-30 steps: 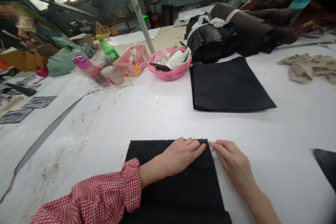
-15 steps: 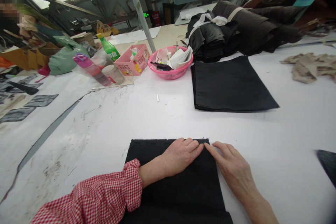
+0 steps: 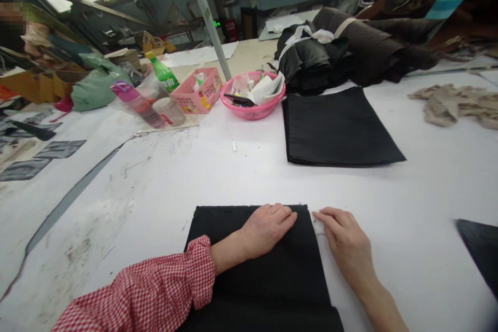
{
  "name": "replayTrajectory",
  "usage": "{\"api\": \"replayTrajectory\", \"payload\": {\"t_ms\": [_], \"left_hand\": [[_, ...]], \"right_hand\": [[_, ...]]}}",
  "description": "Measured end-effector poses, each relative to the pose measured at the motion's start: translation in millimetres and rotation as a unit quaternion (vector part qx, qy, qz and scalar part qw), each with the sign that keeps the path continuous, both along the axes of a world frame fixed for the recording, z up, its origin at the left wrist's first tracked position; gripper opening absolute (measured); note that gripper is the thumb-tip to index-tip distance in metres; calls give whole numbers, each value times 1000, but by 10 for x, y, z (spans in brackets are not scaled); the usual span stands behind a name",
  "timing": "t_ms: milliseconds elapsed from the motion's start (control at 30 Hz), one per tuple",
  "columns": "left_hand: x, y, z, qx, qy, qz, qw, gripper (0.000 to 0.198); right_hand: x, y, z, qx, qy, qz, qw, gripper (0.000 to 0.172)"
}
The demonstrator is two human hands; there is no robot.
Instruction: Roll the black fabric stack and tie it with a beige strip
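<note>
A black fabric panel (image 3: 268,280) lies on the white table before me, with a folded strip along its far edge. My left hand (image 3: 268,231) rests on its upper right part, palm down, fingers laid over the folded edge. Just off the panel's right edge is my right hand (image 3: 348,241), its thumb and index finger nearly together. A small whitish thing (image 3: 319,225) shows under those fingers, too faint to name; the other fingers are curled. The right hand no longer touches the panel.
A stack of black panels (image 3: 338,129) lies ahead to the right, near a pink basket (image 3: 252,111) and a pink box (image 3: 198,96). A small white stick (image 3: 234,145) lies mid-table. Beige cloth (image 3: 447,104) is at right; a person's arm (image 3: 39,36) shows far left.
My right hand has drawn back to the right, off the panel's corner and away from my left fingers. My left hand stays on the panel almost unmoved.
</note>
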State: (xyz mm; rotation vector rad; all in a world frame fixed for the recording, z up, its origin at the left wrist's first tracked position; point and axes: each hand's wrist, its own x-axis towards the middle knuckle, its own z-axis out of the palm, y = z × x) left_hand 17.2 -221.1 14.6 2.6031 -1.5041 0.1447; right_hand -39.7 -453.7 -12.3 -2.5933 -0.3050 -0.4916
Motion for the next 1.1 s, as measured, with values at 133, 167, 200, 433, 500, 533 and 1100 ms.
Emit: {"api": "replayTrajectory", "payload": {"t_ms": [133, 167, 200, 433, 500, 533, 1100], "left_hand": [[-14, 8, -48, -22, -3, 9, 1000, 29], [-18, 10, -55, -27, -3, 11, 1000, 28], [-21, 12, -60, -31, -2, 12, 999, 27], [-30, 14, -49, -42, -3, 25, 999, 21], [-31, 13, -45, -42, -2, 28, 999, 19], [-32, 13, -45, -42, -2, 31, 999, 18], [29, 139, 16, -97, 22, 57, 993, 29]], "right_hand": [[49, -8, 48, 99, 14, -49, 994, 17], [67, 2, 71, 100, 24, -49, 993, 15], [88, 16, 96, 94, 35, -45, 994, 15], [277, 152, 230, 0, 82, 30, 996, 7], [330, 170, 258, -22, 92, 40, 995, 5], [352, 175, 277, -31, 96, 45, 994, 5], [88, 215, 455, -83, 6, 75, 994, 25]]}}
